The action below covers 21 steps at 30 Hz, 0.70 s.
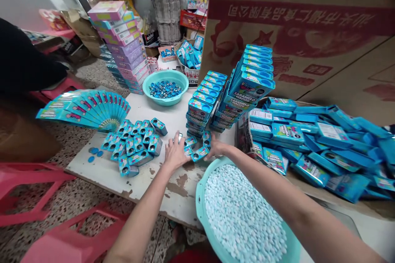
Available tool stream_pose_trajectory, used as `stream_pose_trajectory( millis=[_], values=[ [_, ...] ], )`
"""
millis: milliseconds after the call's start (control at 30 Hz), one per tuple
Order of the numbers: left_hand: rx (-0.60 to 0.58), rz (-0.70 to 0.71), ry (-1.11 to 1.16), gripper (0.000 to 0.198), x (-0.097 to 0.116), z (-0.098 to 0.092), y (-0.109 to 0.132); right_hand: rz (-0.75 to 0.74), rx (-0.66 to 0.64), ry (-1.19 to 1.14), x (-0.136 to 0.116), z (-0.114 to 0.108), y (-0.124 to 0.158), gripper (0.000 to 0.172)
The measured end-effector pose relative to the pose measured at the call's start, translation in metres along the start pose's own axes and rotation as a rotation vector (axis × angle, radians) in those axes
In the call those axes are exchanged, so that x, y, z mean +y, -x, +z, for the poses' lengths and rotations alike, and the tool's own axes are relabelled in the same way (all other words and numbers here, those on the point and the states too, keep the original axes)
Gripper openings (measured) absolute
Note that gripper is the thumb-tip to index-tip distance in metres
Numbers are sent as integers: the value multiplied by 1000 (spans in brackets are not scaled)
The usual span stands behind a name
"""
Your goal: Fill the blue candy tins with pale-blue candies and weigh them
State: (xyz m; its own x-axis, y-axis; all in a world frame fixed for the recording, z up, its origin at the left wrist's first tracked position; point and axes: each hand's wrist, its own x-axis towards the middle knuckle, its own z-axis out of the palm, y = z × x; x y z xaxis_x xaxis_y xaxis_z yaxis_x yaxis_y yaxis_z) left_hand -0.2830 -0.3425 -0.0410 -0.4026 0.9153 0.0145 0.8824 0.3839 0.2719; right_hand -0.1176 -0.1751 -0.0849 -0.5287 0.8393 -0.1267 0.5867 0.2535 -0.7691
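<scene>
My left hand [174,153] rests at the left side of a small cluster of blue candy boxes [200,153] with round holes in their tops. Its fingers bend around the near-left boxes, and a small whitish piece [180,136] shows at the fingertips. From the other side, my right hand [215,148] closes around the cluster's right edge, its fingers partly hidden behind a box. Left of my hands stands a group of similar upright boxes [138,143]. Close to my right forearm is a turquoise basin [200,197] full of pale blue candies [243,209].
Tall stacks of blue boxes [202,104] rise behind my hands. A carton of loose flat boxes [317,135] stands right. A bowl of blue caps [165,100], fanned packaging [83,109], loose blue discs [94,153] and stacked pink-purple boxes [129,53] are left. Pink stools [74,236] flank the table.
</scene>
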Motion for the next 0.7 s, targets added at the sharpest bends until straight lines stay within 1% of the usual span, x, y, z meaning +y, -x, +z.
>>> stream_pose_trajectory(
  millis=[67,133,200,300,367,500,633,700],
  values=[
    [-3,-1,13,68,2,1,3,29,-131,58,-3,-1,0,123],
    [-5,-4,22,67,2,2,6,42,-201,97,-7,-1,0,128],
    [-11,-9,29,67,1,2,10,42,-225,118,-10,-1,1,126],
    [-13,-43,40,67,2,4,20,42,-257,136,-15,1,5,116],
    [-5,-66,37,68,5,5,30,48,-288,142,-18,1,8,112],
    [5,-101,20,70,9,7,49,65,-365,133,-29,5,14,108],
    [1,-181,11,70,3,6,62,26,-428,64,-44,19,17,110],
    [6,-208,3,69,-3,5,65,-15,-365,-12,-50,28,18,112]
  ],
)
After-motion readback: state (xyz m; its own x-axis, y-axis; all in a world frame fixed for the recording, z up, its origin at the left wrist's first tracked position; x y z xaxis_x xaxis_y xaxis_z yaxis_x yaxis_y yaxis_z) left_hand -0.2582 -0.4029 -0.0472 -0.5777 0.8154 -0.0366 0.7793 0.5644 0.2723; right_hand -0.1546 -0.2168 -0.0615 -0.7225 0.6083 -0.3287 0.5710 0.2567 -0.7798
